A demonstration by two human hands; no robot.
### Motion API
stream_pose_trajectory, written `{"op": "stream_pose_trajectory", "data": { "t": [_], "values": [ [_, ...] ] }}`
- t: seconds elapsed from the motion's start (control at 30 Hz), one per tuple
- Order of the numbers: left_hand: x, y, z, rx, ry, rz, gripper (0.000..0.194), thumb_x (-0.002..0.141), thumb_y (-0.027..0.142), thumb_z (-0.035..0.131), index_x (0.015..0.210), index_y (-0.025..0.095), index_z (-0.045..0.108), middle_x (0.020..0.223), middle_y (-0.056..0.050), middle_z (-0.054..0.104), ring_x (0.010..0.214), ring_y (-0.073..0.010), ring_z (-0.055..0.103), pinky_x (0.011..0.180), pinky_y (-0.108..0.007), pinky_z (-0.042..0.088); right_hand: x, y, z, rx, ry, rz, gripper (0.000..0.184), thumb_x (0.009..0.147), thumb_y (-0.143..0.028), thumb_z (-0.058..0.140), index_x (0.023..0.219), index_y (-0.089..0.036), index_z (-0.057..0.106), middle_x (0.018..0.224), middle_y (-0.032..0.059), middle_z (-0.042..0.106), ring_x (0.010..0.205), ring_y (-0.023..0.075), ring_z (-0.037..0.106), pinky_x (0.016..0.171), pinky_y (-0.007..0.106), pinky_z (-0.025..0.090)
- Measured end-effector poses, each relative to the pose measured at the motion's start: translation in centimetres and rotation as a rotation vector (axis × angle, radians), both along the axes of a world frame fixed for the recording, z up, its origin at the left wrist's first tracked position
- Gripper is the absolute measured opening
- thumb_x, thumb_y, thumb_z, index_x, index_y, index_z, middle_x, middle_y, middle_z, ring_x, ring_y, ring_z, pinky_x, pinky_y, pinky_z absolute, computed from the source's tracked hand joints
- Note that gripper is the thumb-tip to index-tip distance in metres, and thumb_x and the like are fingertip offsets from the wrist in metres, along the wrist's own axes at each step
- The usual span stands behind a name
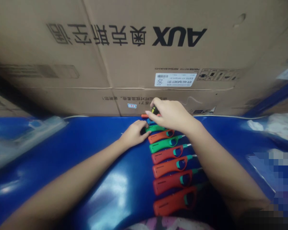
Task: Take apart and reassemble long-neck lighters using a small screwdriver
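A row of long-necked gas lighters lies side by side on the blue table [103, 147], running from the table's near edge to a cardboard wall. Nearest my body is a red lighter [169, 203]; farther on are an orange lighter [170, 166] and a green lighter [162, 145]. My left hand [133, 133] has thumb and fingers closed about the butt end of another green lighter [155, 128] near the far end. Above that end, my right hand [171, 114] pinches a small black-and-yellow object [154, 110], mostly covered by the fingers. A blue lighter is partly hidden under this hand.
The large cardboard box [124, 67] with upside-down print stands upright behind the table. Clear plastic packaging [36, 137] lies at the left. White plastic bags [282, 126] sit at the right, near a blurred-out patch. Patterned fabric shows at the bottom edge.
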State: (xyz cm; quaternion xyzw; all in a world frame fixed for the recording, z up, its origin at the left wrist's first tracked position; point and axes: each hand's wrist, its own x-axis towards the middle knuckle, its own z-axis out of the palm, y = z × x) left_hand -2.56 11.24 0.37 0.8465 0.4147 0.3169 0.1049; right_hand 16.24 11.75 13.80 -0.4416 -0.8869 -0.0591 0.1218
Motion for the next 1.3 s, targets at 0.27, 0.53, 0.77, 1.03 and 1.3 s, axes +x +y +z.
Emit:
{"op": "stream_pose_trajectory", "data": {
  "t": [0.27,0.53,0.77,1.03,1.3],
  "values": [
    [0.1,0.0,0.0,-0.002,-0.006,0.001,0.011,0.089,0.027,0.063,0.088,0.019,0.055,0.089,-0.006,0.065,0.084,-0.0223,0.060,0.077,-0.035,0.050,0.1,-0.1,0.1,-0.001,0.011,0.010,0.033,0.097,-0.039,0.043,0.113,-0.015,0.059,0.096,0.0096,0.075,0.079,0.0286,0.070,0.062,0.034,0.041],
    [0.0,0.0,0.0,-0.003,0.001,0.004,0.012,0.089,0.029,0.063,0.089,0.019,0.056,0.089,-0.007,0.066,0.085,-0.0229,0.060,0.078,-0.036,0.050,0.1,-0.3,0.2,-0.004,-0.006,-0.015,0.036,0.099,-0.041,0.038,0.107,-0.015,0.060,0.094,0.0118,0.075,0.081,0.0301,0.071,0.063,0.035,0.042],
    [0.0,0.1,-0.1,-0.010,0.010,0.010,0.012,0.090,0.030,0.062,0.089,0.019,0.057,0.089,-0.007,0.065,0.085,-0.0229,0.060,0.079,-0.037,0.051,-0.3,-0.4,0.1,-0.037,0.014,0.010,0.040,0.098,-0.045,0.043,0.122,-0.015,0.053,0.103,0.0126,0.075,0.083,0.0294,0.071,0.065,0.034,0.043],
    [-0.3,-0.2,0.7,-0.041,0.056,-0.020,0.010,0.092,0.029,0.059,0.090,0.019,0.058,0.091,-0.007,0.066,0.086,-0.0227,0.061,0.079,-0.035,0.051,0.2,0.1,-0.1,-0.008,0.049,0.062,0.032,0.097,-0.032,0.045,0.122,-0.015,0.053,0.113,0.0119,0.072,0.085,0.0256,0.069,0.065,0.033,0.041],
    [-0.8,1.0,2.0,-0.090,0.130,-0.061,0.006,0.093,0.019,0.055,0.089,0.019,0.060,0.086,-0.003,0.070,0.076,-0.0185,0.066,0.071,-0.029,0.050,2.9,1.3,1.5,0.012,0.009,-0.036,0.018,0.090,-0.034,0.052,0.100,-0.021,0.058,0.093,0.0051,0.074,0.077,0.0237,0.067,0.057,0.031,0.033]
  ]
}}
